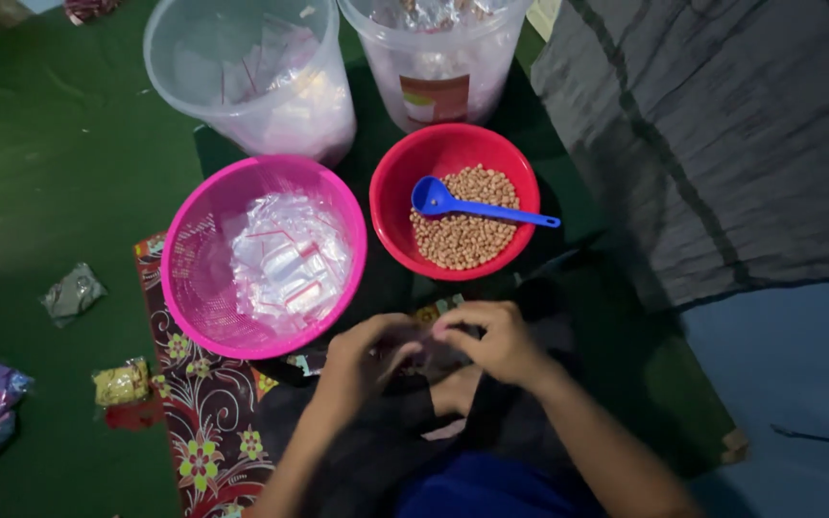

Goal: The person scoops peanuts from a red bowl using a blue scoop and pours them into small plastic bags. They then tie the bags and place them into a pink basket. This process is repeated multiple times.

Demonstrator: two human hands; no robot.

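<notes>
Your left hand (362,357) and right hand (491,341) pinch a small clear bag (426,353) together over your lap; tilt it unsealed and peanuts (462,230) could spill onto the cloth (199,412).

A small clear plastic bag (426,353) sat pinched between both hands, low in the scene and near the viewer, just in front of the two bowls. It was dim and mostly hidden by fingers, so its contents could not be made out. The left hand (365,357) and right hand (493,338) met over it, fingertips touching.
</notes>
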